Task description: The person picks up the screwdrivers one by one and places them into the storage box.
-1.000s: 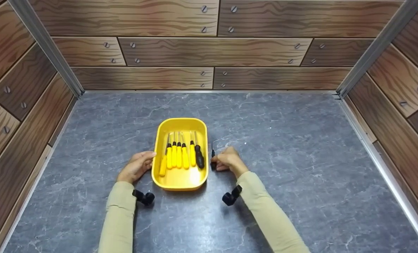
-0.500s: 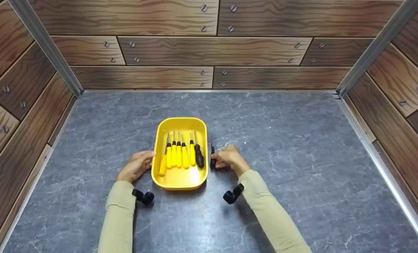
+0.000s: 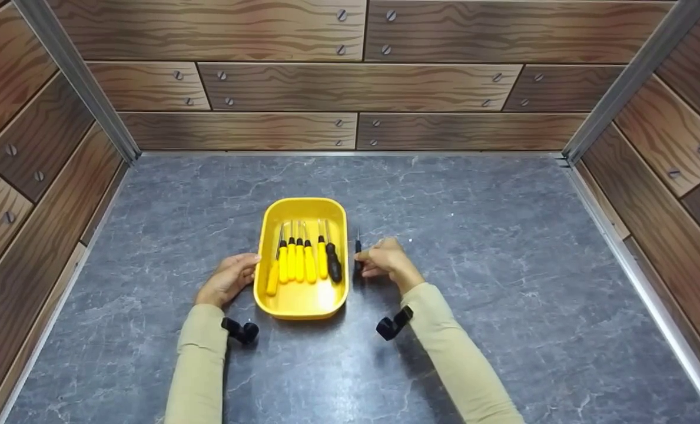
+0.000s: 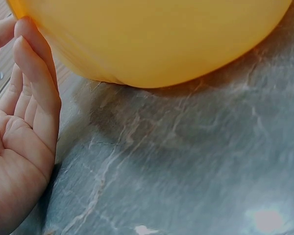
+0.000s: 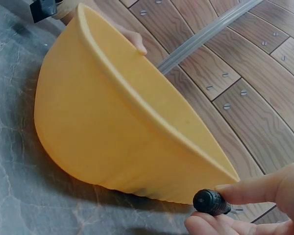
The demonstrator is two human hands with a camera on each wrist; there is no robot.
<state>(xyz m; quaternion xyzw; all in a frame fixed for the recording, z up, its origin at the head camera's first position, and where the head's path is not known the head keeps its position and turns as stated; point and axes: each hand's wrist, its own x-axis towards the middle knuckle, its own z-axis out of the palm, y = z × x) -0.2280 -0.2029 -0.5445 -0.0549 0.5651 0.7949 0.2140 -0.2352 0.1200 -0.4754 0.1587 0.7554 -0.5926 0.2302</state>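
Observation:
A yellow plastic tub stands on the grey marbled tabletop. Inside lie several yellow-handled screwdrivers and one with a black handle, shafts pointing away from me. My left hand pinches the tub's left rim between thumb and fingers; the left wrist view shows the fingers against the outer wall. Just right of the tub, my right hand pinches a small black screwdriver by its handle. In the right wrist view the butt of its handle faces the camera, beside the tub's wall.
Wood-patterned panels wall off the back and both sides. Metal strips run along the table's side edges. A black camera mount sits on each wrist, the right one hanging low over the table.
My right hand has moved slightly away from me and to the right, and the small black screwdriver moves with it. My left hand and the tub stay put.

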